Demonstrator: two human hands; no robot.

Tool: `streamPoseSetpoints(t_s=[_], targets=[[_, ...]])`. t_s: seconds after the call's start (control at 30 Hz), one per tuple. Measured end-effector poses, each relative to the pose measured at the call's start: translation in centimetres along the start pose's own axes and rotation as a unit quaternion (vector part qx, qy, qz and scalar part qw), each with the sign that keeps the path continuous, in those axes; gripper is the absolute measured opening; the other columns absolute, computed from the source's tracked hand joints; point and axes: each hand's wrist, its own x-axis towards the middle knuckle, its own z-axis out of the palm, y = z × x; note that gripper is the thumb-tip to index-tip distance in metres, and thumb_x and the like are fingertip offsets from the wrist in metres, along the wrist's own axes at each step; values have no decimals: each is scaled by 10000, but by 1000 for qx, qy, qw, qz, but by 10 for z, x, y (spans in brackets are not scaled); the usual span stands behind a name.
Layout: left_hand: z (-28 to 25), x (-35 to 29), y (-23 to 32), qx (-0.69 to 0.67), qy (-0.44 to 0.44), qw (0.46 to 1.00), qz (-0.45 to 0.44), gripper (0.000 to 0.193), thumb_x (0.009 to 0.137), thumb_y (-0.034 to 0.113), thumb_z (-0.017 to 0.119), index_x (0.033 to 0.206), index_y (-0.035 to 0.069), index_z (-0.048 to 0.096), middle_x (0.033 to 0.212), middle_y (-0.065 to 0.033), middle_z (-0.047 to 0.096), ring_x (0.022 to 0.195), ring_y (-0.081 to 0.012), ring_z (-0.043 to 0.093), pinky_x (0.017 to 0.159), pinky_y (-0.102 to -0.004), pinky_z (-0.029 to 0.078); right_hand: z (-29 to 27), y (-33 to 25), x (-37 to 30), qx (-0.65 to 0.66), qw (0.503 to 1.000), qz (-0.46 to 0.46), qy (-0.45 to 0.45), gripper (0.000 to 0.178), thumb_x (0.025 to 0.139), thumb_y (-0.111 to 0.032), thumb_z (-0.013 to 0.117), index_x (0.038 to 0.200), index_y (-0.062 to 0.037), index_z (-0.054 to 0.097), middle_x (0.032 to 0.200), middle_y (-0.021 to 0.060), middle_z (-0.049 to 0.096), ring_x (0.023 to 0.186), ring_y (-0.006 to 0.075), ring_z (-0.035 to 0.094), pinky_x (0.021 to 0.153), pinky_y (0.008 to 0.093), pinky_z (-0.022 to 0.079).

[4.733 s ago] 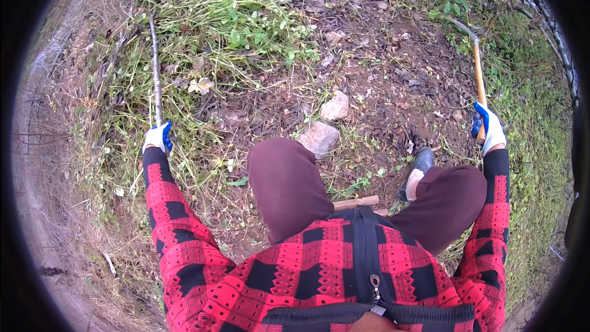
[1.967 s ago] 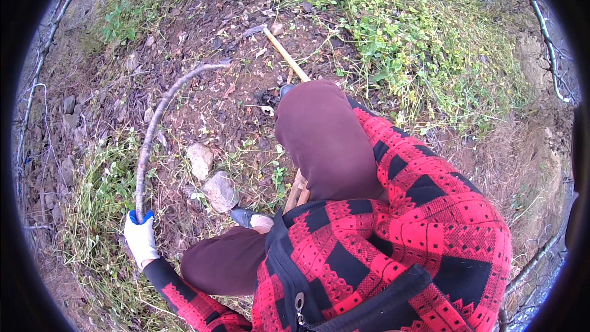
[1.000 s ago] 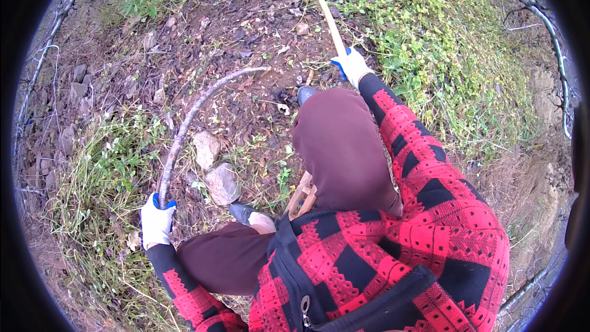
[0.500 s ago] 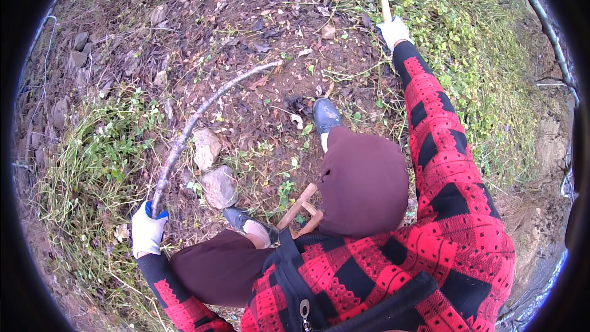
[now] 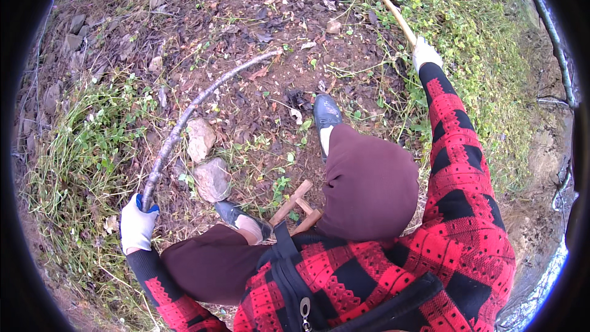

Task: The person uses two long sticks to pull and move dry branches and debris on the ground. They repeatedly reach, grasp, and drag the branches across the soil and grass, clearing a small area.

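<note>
Curved grey-barked stick (image 5: pixel 188 112) arcs over brown soil (image 5: pixel 313 69), fingers of white-gloved left hand (image 5: pixel 137 224) clamped round its near end; white-gloved right hand (image 5: pixel 425 54) grips pale wooden handle (image 5: pixel 389 5). Swept low, could catch rough pale stone (image 5: pixel 201 139).

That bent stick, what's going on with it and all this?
The person's left hand, in a white and blue glove, grips the bent branch, which curves outward past two stones. The gloved right hand is stretched forward, holding a wooden tool handle near the leafy green plants; its far end is hard to make out. A wooden frame shows between the bent legs.
</note>
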Motion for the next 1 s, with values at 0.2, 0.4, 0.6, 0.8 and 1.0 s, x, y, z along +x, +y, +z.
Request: streamPoseSetpoints(t_s=[0.2, 0.4, 0.6, 0.8, 1.0], targets=[[-4, -13, 16, 22, 4, 1000, 13, 398, 749, 180, 841, 1029, 2, 621, 898, -209, 697, 842, -409, 680, 756, -436, 532, -16, -19, -18, 7, 999, -12, -37, 287, 1037, -237, 415, 1193, -34, 545, 1092, 239, 716, 1003, 400, 714, 880, 510, 549], [-8, -22, 24, 18, -30, 999, -14, 396, 751, 191, 834, 1040, 21, 625, 928, -215, 702, 892, -429, 675, 778, -464, 532, -25, -44, -19, -17, 998, -17, -54, 335, 1036, -267, 402, 1242, -42, 540, 1125, 234, 713, 1065, 393, 700, 918, 506, 542], [-8, -16, 22, 19, -3, 999, 43, 408, 738, 166, 842, 1035, -14, 627, 906, -215, 693, 843, -412, 668, 762, -437, 530, -29, -52, 18, 11, 997, -18, -76, 360, 980, -278, 533, 1231, -26, 587, 1173, 241, 702, 1081, 387, 695, 920, 476, 546], [-13, -19, 31, 31, -7, 999, 36, 407, 779, 199, 816, 1102, 28, 638, 945, -214, 701, 893, -411, 684, 795, -456, 536, 9, -91, -25, 84, 994, 9, -72, 392, 992, -282, 495, 1254, -4, 583, 1200, 264, 685, 1129, 390, 680, 985, 486, 526], [-9, -19, 42, 45, -4, 998, 51, 369, 794, 225, 796, 1050, 25, 622, 961, -236, 691, 931, -437, 665, 803, -491, 523, 24, -71, -92, 174, 981, 37, -72, 411, 924, -258, 553, 1205, 41, 592, 1178, 303, 671, 1123, 415, 667, 967, 477, 530]])
